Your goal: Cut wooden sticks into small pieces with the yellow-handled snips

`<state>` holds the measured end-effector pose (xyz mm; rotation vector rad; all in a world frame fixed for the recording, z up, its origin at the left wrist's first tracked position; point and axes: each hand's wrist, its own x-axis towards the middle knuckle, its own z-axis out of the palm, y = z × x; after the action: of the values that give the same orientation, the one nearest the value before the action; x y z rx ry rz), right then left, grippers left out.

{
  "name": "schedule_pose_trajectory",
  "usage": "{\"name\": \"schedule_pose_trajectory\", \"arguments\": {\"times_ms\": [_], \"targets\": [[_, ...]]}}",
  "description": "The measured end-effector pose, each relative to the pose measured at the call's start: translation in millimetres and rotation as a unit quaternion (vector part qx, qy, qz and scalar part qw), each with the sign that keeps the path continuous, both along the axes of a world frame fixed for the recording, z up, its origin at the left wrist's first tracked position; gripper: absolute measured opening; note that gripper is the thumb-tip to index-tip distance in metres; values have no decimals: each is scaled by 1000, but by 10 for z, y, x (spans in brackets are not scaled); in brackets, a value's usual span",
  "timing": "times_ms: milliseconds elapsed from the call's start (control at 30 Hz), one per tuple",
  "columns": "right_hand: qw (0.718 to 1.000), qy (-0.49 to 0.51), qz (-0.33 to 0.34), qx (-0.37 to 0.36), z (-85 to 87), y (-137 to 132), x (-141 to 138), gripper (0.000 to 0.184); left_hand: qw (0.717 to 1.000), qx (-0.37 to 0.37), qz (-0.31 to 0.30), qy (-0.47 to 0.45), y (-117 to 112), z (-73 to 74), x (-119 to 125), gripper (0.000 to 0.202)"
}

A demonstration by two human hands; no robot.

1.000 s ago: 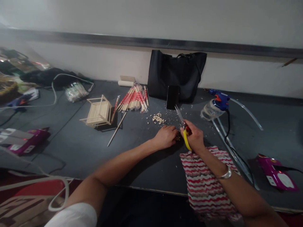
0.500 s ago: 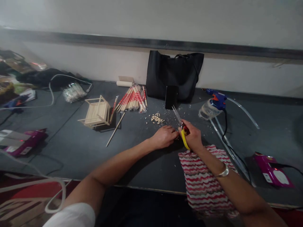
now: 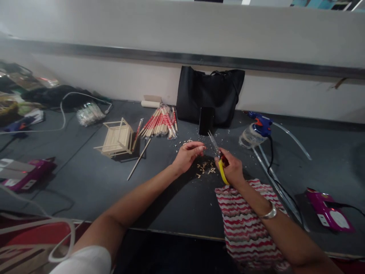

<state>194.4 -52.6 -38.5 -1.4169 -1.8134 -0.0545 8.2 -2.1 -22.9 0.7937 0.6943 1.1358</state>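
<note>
My right hand (image 3: 232, 167) is closed round the yellow handle of a pair of scissors (image 3: 213, 141), whose blades point up and away to the left. To the left of the blades, my left hand (image 3: 188, 156) is raised with thumb and fingers pinched together. Whatever the pinch holds is too small to make out. Below and between the hands lie small cut stick pieces (image 3: 205, 167), scattered on the dark table (image 3: 176, 201). A second heap of light pieces (image 3: 187, 142) is partly hidden behind my left hand.
Left stands a small stick-built frame (image 3: 116, 137), with a loose stick (image 3: 138, 160) and wrapped chopsticks (image 3: 161, 122) near it. A phone (image 3: 206, 121) leans on a black bag (image 3: 209, 95). At right are a blue glue gun (image 3: 259, 123), striped cloth (image 3: 251, 220) and purple box (image 3: 329, 211).
My left hand has lifted from the table and moved up and left, uncovering the nearer cut pieces. My right hand still grips the scissors in about the same place.
</note>
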Motion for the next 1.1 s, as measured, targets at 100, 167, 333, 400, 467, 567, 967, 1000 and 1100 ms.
{"name": "schedule_pose_trajectory", "arguments": {"times_ms": [100, 167, 333, 400, 467, 567, 967, 1000, 1100], "targets": [[1000, -21, 18, 11, -1, -7, -2, 32, 998, -50, 8, -47, 22, 22, -10, 29], [999, -38, 28, 6, 7, -18, 0, 32, 996, -62, -6, -71, 24, 40, -18, 30], [996, -74, 47, -14, 32, -53, -1, 36, 994, -39, -47, -92, -13, 93, -11, 35], [995, -87, 50, -7, 36, -64, -8, 39, 994, -32, -46, -92, -32, 107, 2, 38], [994, -101, 46, 5, 36, -71, -16, 40, 995, -27, -39, -92, -49, 116, 12, 39], [992, -120, 39, 26, 38, -79, -24, 41, 996, -23, -21, -86, -64, 121, 13, 36], [987, -154, -4, 39, 35, -100, -42, 52, 997, -23, 35, -64, -81, 111, 37, 20], [987, -154, -4, 41, 29, -101, -38, 53, 997, -24, 38, -65, -87, 116, 44, 21], [988, -153, -3, 24, 15, -103, -26, 55, 997, -19, 44, -57, -109, 134, 54, 20]]}}
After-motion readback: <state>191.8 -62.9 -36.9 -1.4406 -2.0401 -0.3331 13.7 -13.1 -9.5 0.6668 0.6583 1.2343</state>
